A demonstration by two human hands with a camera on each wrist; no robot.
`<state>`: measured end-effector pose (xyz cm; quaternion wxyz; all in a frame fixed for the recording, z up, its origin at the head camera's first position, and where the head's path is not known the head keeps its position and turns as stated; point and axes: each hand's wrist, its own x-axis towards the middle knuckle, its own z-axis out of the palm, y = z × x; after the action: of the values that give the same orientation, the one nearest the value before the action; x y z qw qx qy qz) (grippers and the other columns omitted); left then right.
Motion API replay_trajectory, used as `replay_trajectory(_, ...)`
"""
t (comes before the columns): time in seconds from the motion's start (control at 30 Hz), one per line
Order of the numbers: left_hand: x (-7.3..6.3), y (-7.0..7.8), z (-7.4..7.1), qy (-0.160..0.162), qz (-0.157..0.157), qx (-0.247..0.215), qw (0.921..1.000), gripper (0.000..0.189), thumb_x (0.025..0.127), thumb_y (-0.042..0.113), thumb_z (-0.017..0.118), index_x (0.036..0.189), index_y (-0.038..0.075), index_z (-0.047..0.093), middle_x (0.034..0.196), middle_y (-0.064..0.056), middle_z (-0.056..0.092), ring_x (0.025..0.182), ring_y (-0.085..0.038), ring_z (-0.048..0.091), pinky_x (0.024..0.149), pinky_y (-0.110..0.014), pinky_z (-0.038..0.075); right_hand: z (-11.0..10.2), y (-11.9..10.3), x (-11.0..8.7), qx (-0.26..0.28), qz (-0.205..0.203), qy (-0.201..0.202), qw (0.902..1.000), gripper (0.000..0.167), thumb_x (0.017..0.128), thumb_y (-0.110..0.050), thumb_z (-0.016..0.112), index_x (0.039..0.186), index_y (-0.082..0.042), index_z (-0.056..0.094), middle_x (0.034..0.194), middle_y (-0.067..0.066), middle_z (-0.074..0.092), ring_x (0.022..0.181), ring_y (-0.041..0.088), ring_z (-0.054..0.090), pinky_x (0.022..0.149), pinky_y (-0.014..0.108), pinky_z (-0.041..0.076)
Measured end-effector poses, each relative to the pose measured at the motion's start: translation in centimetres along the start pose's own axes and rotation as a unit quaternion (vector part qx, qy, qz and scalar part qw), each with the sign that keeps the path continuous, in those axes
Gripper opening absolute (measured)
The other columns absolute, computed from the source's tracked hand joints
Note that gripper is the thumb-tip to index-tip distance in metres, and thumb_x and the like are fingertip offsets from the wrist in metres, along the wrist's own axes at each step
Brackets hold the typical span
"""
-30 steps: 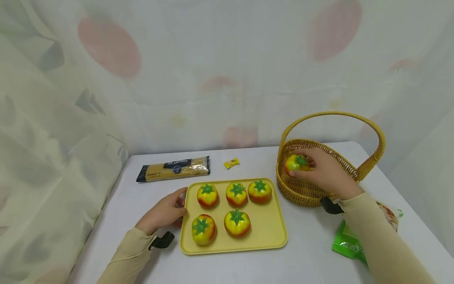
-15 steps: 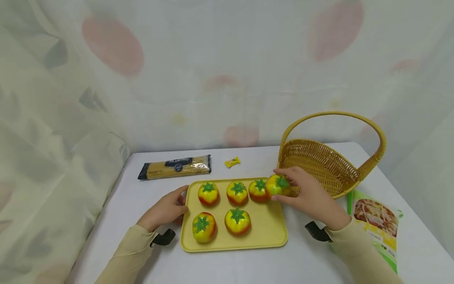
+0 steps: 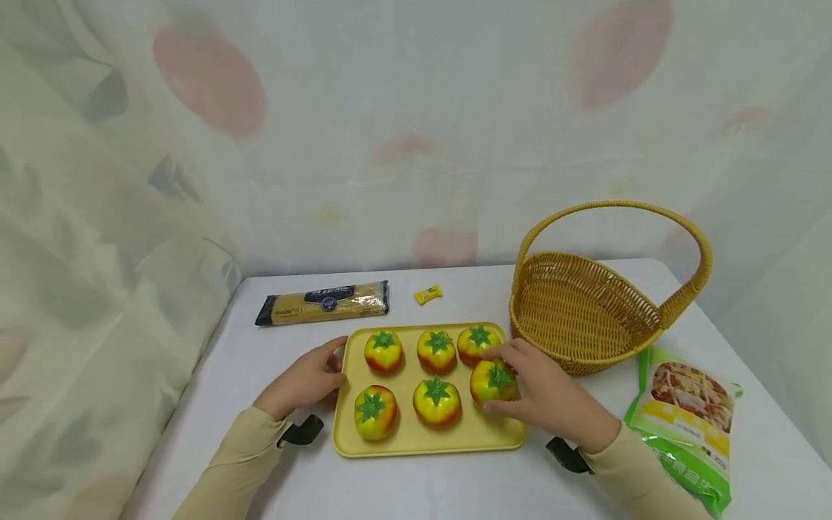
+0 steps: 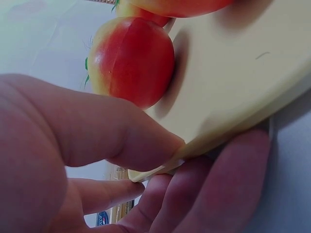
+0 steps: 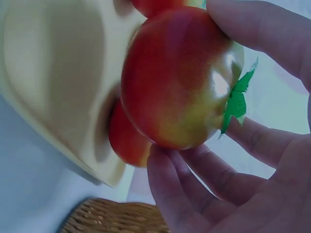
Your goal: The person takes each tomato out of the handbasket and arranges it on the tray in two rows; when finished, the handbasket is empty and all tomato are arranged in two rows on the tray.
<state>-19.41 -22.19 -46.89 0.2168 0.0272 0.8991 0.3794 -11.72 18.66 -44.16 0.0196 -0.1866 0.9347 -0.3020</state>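
My left hand (image 3: pixel 302 379) pinches the left rim of a yellow tray (image 3: pixel 448 442). In the left wrist view its thumb (image 4: pixel 146 138) lies on top of the rim and other fingers are under it. My right hand (image 3: pixel 552 393) holds a yellow-red toy tomato (image 3: pixel 489 383) with a green star-shaped leaf, over the tray's right part. The right wrist view shows the thumb on one side of this tomato (image 5: pixel 180 82) and fingers on the other. Several similar tomatoes sit on the tray in two rows, among them a front middle one (image 3: pixel 437 408) and a back right one (image 3: pixel 473 350).
A wicker basket (image 3: pixel 585 310) with a tall handle stands right of the tray, its inside bare. In front of it lies a green food bag (image 3: pixel 689 419). Behind the tray are a spaghetti packet (image 3: pixel 325 303) and a small yellow wrapped candy (image 3: pixel 427 294).
My right hand has carried the tomato out of the basket, leftward and toward me, to over the tray's right part. My left hand has kept its grip on the tray.
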Motion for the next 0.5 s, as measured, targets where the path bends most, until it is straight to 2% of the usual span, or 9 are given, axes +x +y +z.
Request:
replay_trajectory(0.23,0.0,-0.1,0.0,0.008,0.001,0.019,0.9998,0.082,0.094,0.009,0.068,0.169,0.011,0.036,0.115,-0.015,0.064,0.08,-0.023,0.066,0.069,-0.034,0.058,0.8,-0.5,0.3,0.009,0.028,-0.036,0.9989,0.063,0.079,-0.04,0.097,0.133,-0.029,0.066,0.13,-0.008,0.061,0.116,0.011,0.062,0.105,0.046,0.057)
replay_trajectory(0.5,0.2,-0.2,0.0,0.006,-0.004,0.018,0.9998,0.083,0.093,0.01,0.068,0.169,0.012,0.035,0.116,-0.015,0.064,0.08,-0.023,0.066,0.069,-0.034,0.059,1.2,-0.5,0.2,-0.001,0.043,-0.046,0.998,0.064,0.076,-0.038,0.099,0.131,-0.029,0.067,0.128,-0.009,0.06,0.115,0.011,0.061,0.104,0.045,0.056)
